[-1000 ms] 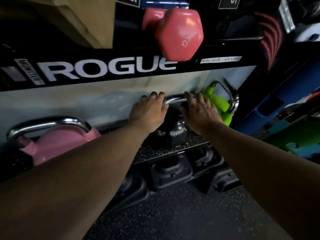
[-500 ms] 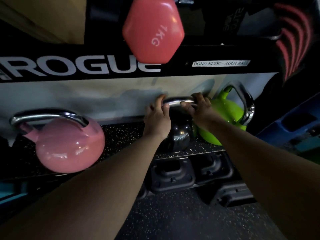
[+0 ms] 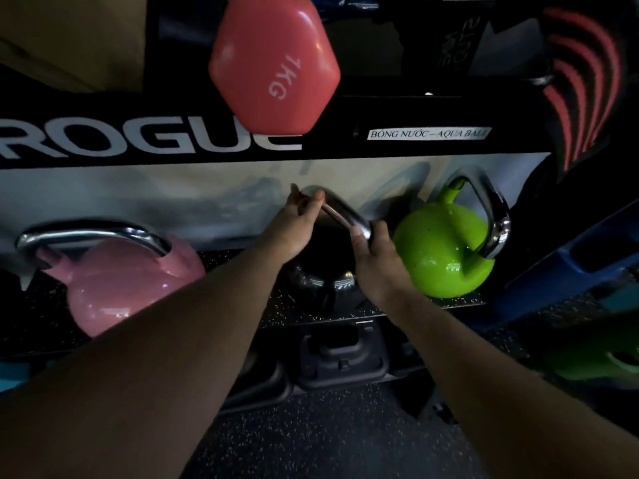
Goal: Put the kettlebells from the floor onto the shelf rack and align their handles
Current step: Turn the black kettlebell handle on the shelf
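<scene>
A black kettlebell point(image 3: 320, 281) with a chrome handle stands on the speckled shelf point(image 3: 377, 311) of the rack, in the middle. My left hand point(image 3: 294, 224) grips the far left end of its handle and my right hand point(image 3: 375, 252) grips the near right end; the handle now sits at an angle. To its left on the same shelf rests a pink kettlebell point(image 3: 124, 281), its handle lying across the shelf. A green kettlebell point(image 3: 446, 254) stands to the right, its handle turned edge-on toward the right.
A red 1 kg dumbbell point(image 3: 275, 63) juts out from the shelf above, over the black rack beam point(image 3: 415, 112) with white lettering. Black blocks point(image 3: 342, 357) sit under the shelf on the speckled floor point(image 3: 311, 433). Blue and green items crowd the right side.
Both hands stayed on the black kettlebell's handle and twisted it: the handle went from lying straight across to slanting, left end farther back, right end nearer me.
</scene>
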